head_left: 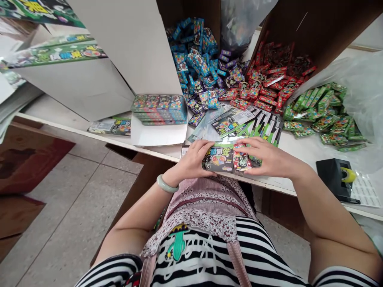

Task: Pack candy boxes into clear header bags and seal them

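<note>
In front of my apron, at the table's front edge, lies a black printed sleeve (219, 160) with green and yellow lettering. My left hand (196, 159) grips its left end, fingers on top and thumb at the near side. At its right end is a small red packet (241, 161), pinched between the fingers and thumb of my right hand (265, 157). Just beyond my hands, several similar flat black-and-green sleeves (235, 123) lie fanned out over clear plastic. Whether the red packet is inside the sleeve or on it, I cannot tell.
Loose blue packets (196, 59), red packets (269, 89) and green packets (329, 113) are heaped behind. A white box (158, 133) with stacked packets stands left. A black tape dispenser (333, 177) sits right. A large white carton panel (125, 44) rises at back left.
</note>
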A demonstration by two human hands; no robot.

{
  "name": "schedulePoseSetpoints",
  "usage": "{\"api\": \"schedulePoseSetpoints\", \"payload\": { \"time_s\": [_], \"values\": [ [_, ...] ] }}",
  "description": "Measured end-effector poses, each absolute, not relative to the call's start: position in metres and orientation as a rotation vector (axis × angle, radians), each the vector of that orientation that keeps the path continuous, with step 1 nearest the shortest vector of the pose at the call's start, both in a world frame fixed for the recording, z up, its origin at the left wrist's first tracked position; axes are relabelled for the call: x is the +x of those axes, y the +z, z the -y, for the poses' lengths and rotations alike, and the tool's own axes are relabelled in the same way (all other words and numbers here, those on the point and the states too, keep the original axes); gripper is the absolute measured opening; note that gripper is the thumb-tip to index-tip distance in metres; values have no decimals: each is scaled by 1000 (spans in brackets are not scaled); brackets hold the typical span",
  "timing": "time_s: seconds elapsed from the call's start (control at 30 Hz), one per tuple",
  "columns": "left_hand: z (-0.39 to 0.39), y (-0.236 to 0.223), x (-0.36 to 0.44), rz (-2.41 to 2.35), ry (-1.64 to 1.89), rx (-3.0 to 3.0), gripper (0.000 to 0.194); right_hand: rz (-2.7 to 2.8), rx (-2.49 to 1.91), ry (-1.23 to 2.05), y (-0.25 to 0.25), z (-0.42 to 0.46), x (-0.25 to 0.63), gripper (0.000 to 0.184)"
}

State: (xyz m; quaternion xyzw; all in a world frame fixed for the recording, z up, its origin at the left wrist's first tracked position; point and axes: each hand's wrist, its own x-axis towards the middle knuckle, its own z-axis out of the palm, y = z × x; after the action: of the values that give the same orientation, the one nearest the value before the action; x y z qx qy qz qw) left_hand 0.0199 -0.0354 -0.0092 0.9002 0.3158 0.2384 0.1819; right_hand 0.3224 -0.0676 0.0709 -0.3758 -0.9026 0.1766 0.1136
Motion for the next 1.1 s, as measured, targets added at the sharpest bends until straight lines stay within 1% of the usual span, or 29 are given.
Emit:
{"api": "schedulePoseSetpoints", "payload": {
  "time_s": [0.1,0.27,0.3,0.33,0.43,0.47,0.53,0.63,0.73,0.8,0.9,1.0,1.1],
  "values": [
    [39,-7,23,-912,650,2505,103,2640,-1149,480,68,66,313,58],
    [44,-10,23,-1047,624,2447,102,2464,-1220,567,55,66,298,73],
    [45,-11,22,-1069,634,2435,102,2410,-1226,558,53,66,296,71],
    [45,-12,20,-1088,649,2426,102,2365,-1228,536,51,67,294,65],
    [46,-14,17,-1095,704,2415,102,2339,-1187,490,48,72,283,36],
    [46,-14,16,-1080,721,2406,102,2364,-1156,507,47,73,279,32],
    [46,-14,13,-1057,745,2380,104,2363,-1101,562,47,71,273,31],
    [45,-12,3,-1063,760,2373,107,2074,-1208,597,44,45,268,26],
    [48,-8,-9,-1056,779,2402,108,1843,-1360,564,35,-13,254,19],
    [50,-5,-14,-1051,804,2411,108,1955,-1381,540,29,-59,232,17],
    [54,-2,-18,-1087,839,2398,107,2194,-1505,426,22,-122,189,25],
    [56,-3,-24,-1147,854,2368,107,2351,-1787,368,19,-164,149,32],
    [56,-5,-33,-1179,851,2331,108,2443,-2027,438,16,-188,129,56]
  ]
}}
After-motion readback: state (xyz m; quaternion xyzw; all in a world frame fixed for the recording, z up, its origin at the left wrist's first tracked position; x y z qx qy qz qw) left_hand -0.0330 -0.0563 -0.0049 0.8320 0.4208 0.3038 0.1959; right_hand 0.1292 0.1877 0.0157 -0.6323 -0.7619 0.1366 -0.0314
